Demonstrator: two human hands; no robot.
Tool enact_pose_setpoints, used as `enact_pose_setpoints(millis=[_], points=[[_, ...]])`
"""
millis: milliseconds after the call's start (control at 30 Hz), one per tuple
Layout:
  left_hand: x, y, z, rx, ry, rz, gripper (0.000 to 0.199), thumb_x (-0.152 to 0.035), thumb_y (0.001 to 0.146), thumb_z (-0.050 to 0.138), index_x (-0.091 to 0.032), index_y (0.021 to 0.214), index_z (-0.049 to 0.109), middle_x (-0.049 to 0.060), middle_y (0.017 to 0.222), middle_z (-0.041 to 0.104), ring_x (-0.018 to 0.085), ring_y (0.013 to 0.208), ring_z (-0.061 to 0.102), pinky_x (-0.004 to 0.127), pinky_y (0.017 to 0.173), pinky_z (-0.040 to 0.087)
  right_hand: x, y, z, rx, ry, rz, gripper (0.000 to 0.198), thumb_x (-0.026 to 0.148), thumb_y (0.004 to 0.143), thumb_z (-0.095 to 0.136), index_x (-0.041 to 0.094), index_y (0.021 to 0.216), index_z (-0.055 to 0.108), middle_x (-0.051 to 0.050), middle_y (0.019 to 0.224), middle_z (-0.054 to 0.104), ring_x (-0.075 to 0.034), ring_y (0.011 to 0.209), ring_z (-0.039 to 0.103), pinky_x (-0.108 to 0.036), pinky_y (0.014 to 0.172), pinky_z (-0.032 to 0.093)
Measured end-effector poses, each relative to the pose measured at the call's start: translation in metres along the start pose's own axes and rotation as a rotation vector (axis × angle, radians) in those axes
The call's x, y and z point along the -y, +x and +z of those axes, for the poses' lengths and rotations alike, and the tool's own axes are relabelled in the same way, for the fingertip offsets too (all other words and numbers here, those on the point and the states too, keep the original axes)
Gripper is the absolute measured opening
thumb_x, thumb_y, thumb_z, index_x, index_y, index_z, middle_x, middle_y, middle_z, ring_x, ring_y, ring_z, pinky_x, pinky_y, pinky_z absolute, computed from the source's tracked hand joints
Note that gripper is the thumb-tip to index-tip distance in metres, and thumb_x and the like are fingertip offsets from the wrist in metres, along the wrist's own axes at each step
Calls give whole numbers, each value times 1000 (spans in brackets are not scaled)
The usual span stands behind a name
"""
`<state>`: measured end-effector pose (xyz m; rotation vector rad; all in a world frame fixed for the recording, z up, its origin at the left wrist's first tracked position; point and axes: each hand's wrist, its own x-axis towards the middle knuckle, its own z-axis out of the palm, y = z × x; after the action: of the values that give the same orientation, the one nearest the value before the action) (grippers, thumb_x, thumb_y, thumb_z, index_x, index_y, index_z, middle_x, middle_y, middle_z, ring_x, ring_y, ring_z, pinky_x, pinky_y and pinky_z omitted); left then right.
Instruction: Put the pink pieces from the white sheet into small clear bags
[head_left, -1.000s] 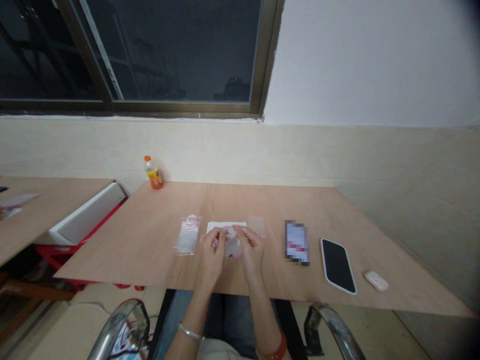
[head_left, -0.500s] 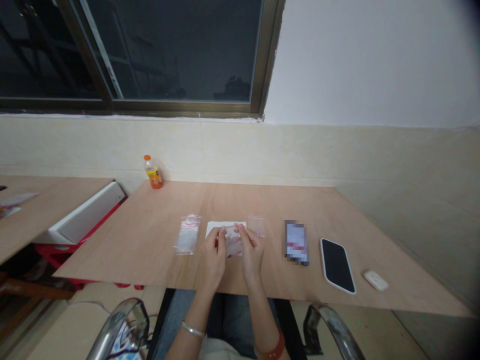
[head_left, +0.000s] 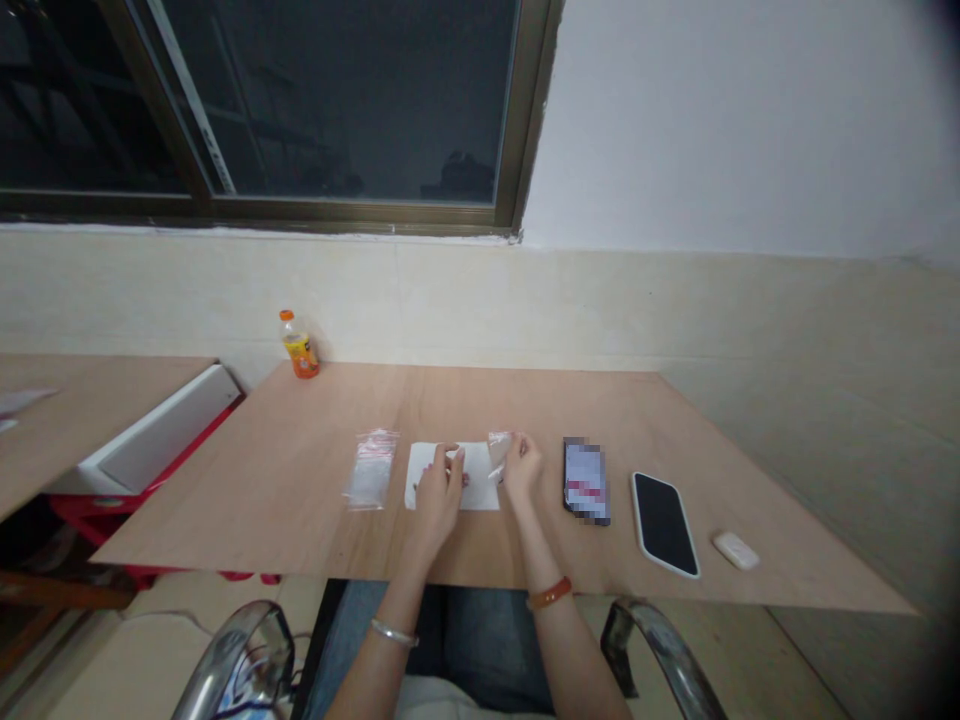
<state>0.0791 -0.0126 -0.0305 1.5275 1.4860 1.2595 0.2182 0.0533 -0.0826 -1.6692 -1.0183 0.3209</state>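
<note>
My right hand (head_left: 523, 468) is closed on a small clear zip-lock bag (head_left: 498, 452) with a reddish strip, held at the right end of a white sheet (head_left: 480, 492). Over the left part of that sheet is my left hand (head_left: 439, 488), its fingers apart and pointing forward. Small dark reddish pieces (head_left: 466, 479) lie by its fingertips, partly hidden by the hand; their kind is too small to tell. A stack of clear zip-lock bags (head_left: 373, 470) rests on the table left of the sheet.
On the wooden table (head_left: 480, 405), a phone (head_left: 586, 482) with a blurred screen, a black-screened device (head_left: 664, 524) and a small white case (head_left: 736, 550) lie to the right. An orange drink bottle (head_left: 299, 347) stands at the back left, near the wall.
My hands have moved apart. The bag held between both is now in my right hand alone, farther right. My left hand has let go of it, and more of the white sheet shows.
</note>
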Motion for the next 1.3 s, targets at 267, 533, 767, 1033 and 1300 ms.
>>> enact_pose_setpoints(millis=[267,533,767,1033,1300], points=[[22,1,-26,-73,31,43,33,-45,86,45,-18,101,56,2,67,60,16,59,58,25,55,43,-32,30,16,8,-408,115,48,43,89,33,11,88,69,-21,81,69,-25,71,62,-31,59,36],[40,5,-35,-66,125,44,31,-41,87,41,-18,102,54,3,73,62,16,62,59,25,59,43,-27,27,16,155,-620,-232,46,31,91,36,11,130,47,-20,130,51,-29,122,42,-39,97,27],[47,6,-39,-49,190,52,28,-38,87,41,-17,98,56,2,70,62,16,63,59,25,59,42,-46,25,33,503,-772,-440,49,26,95,22,12,141,32,-12,146,32,-20,137,22,-36,109,13],[66,14,-61,-98,384,-11,30,-34,89,36,-16,97,58,8,83,67,20,76,63,29,66,44,-43,22,29,623,-854,-397,52,24,94,19,11,144,22,-14,150,20,-21,139,16,-39,111,7],[79,10,-81,-327,891,-270,32,-28,84,45,-13,109,57,17,109,61,30,106,54,41,86,38,-28,23,21,669,-805,-352,47,36,93,40,17,136,38,-14,145,32,-28,131,31,-49,107,22]])
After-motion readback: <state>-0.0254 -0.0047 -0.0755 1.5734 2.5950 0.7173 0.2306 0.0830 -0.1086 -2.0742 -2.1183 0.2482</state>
